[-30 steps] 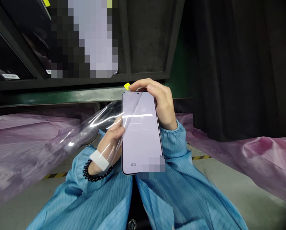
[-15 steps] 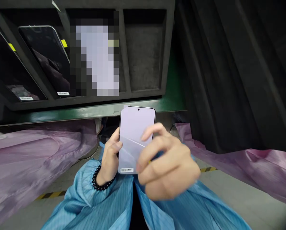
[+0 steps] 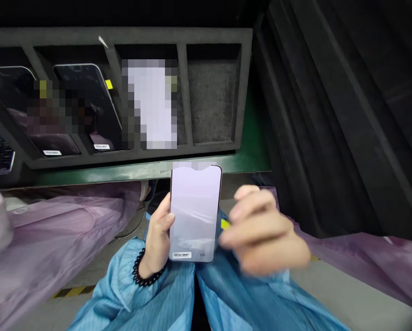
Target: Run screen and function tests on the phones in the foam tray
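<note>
My left hand (image 3: 159,234) grips a smartphone (image 3: 194,211) by its left edge, thumb over the rim. The phone is upright with its pale lilac screen lit and facing me. A small white barcode label (image 3: 181,255) sits at its lower left, and a yellow tab (image 3: 225,224) sticks out past its right edge. My right hand (image 3: 264,234) hovers to the right of the phone, apart from it. Its fingers are bent and smeared by motion, and I cannot make out anything in them.
Beyond the phone lies a dark foam tray (image 3: 213,149) on a green bench (image 3: 252,156). Its compartments hold a dark-screened phone (image 3: 85,87), another dark phone (image 3: 16,92) and a pixelated, pale-screened one (image 3: 154,105). Dark ridged material (image 3: 316,115) stands at right. People in pink garments (image 3: 88,220) flank me.
My right hand has moved right, off the phone's screen, uncovering its lower right part. The left hand still holds the phone. The tray appears lower in view.
</note>
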`<action>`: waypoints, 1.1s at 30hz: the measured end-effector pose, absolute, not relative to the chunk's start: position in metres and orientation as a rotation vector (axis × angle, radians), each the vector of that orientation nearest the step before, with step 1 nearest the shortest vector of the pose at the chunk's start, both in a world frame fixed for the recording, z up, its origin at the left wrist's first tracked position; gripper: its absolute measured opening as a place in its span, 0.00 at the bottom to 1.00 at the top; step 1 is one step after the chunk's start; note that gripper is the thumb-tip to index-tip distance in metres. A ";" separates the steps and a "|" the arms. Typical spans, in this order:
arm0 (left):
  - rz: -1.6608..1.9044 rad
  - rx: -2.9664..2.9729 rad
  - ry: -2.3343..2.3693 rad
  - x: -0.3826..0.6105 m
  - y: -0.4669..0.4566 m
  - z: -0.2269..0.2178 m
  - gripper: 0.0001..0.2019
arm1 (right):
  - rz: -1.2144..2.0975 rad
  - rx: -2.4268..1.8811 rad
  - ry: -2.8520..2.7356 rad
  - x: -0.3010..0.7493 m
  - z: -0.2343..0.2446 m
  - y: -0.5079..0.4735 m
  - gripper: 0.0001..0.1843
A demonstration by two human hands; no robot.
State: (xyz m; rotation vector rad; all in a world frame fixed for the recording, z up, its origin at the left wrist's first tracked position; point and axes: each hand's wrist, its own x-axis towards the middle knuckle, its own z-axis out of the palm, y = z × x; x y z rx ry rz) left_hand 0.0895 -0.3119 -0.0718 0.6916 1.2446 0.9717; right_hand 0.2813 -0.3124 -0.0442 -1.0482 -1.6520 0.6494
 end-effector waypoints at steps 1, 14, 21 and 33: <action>0.968 0.691 1.261 0.090 -0.309 -0.074 0.28 | 0.668 -1.094 -1.499 0.281 -0.045 -0.309 0.13; 1.130 1.843 1.358 0.085 -0.193 -0.055 0.22 | 0.755 -1.080 -1.053 0.277 -0.048 -0.205 0.18; 1.272 2.391 1.709 0.063 -0.078 -0.054 0.24 | 0.601 -1.109 -1.225 0.307 -0.051 -0.121 0.26; 1.598 2.239 1.477 0.060 -0.060 -0.074 0.21 | -0.135 -1.398 -1.448 0.295 -0.077 -0.145 0.24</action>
